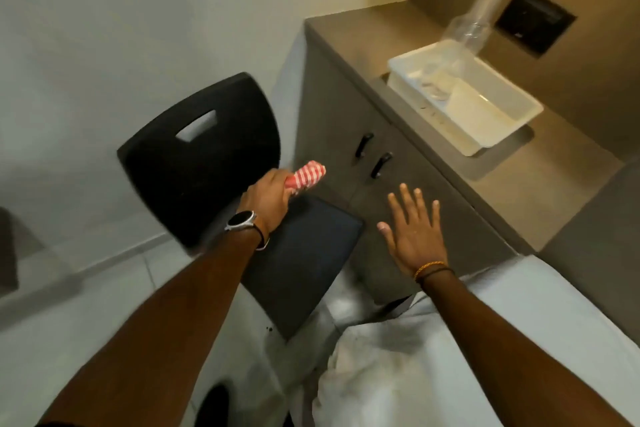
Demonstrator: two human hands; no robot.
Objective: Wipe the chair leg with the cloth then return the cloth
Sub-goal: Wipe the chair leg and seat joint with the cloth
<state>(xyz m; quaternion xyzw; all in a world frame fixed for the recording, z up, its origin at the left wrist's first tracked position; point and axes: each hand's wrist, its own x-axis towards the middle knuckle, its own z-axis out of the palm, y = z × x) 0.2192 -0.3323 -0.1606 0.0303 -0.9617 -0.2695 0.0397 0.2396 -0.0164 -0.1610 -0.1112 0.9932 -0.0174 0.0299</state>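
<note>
A black chair (204,152) with a dark seat pad (304,263) stands below me, its back toward the wall. Its legs are hidden under the seat. My left hand (268,199), a watch on its wrist, is closed around a bunched red-and-white checked cloth (308,177) held above the far edge of the seat. My right hand (414,232) hovers flat with fingers spread in front of the cabinet, to the right of the seat, holding nothing.
A grey-brown cabinet (332,114) with two black door handles (372,154) stands right of the chair. On its counter sit a white plastic tray (502,97) and a clear spray bottle (481,14) with a green top. Pale tiled floor lies left.
</note>
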